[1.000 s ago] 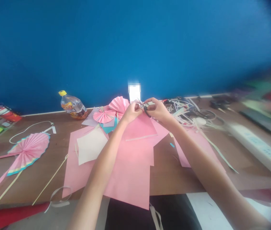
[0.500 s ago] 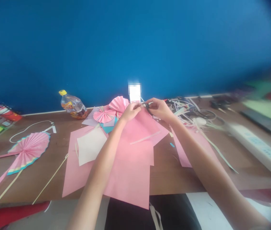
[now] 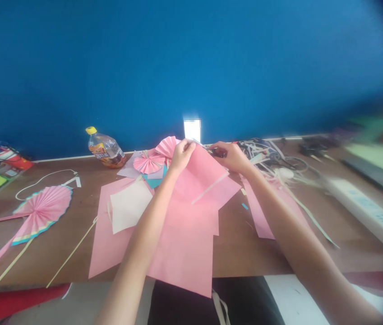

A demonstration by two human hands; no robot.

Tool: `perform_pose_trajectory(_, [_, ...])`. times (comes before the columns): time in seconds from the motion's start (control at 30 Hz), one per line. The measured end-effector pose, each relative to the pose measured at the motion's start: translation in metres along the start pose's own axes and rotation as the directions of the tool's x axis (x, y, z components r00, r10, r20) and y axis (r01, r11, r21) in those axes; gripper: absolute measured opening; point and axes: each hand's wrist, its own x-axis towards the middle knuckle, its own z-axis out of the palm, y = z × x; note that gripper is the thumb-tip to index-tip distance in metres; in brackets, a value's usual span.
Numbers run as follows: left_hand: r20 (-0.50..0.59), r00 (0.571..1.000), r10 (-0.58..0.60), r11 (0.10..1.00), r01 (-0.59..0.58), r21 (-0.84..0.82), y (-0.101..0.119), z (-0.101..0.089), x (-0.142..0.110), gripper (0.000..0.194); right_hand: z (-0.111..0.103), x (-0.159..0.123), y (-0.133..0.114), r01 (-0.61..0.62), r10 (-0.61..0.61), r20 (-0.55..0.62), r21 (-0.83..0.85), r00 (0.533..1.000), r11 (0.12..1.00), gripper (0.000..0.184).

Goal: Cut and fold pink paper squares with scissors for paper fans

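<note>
My left hand (image 3: 183, 155) is closed on the top edge of a sheet of pink paper (image 3: 205, 167), which hangs raised above the table with a pale strip along its lower edge. To its right, my right hand (image 3: 229, 155) is closed round dark-handled scissors (image 3: 219, 152). Their blades point left toward the paper's top edge, and I cannot tell whether they touch it. Beneath lie more pink sheets (image 3: 184, 253) and a white piece of paper (image 3: 130, 205). Two small pleated pink fans (image 3: 148, 162) sit just left of my left hand.
A larger pink fan with blue trim (image 3: 44, 212) lies at left. Behind it stands a yellow-capped bottle (image 3: 106, 150), tilted in view. Tangled strips and cords (image 3: 262, 153) fill the back right, near a white power strip (image 3: 367, 212). A blue wall (image 3: 191, 67) closes off the back.
My left hand has lifted the sheet's edge slightly, and its pale strip has shifted right. The scissors in my right hand have drawn back to the right, away from my left fingers.
</note>
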Motion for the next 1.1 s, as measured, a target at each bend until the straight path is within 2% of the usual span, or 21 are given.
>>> perform_pose_trajectory(0.2, [-0.038, 0.999, -0.018, 1.000, 0.018, 0.017, 0.0045, -0.0009, -0.0007, 0.016, 0.0014, 0.0006, 0.0036, 0.021, -0.021, 0.000, -0.045, 1.000, 0.999, 0.032])
perform_pose_trajectory(1.1, [0.021, 1.000, 0.016, 0.998, -0.014, -0.060, -0.0043, 0.0007, 0.0013, 0.011, -0.0029, -0.0007, 0.0048, 0.047, -0.045, 0.056, -0.027, 0.997, 0.999, 0.030])
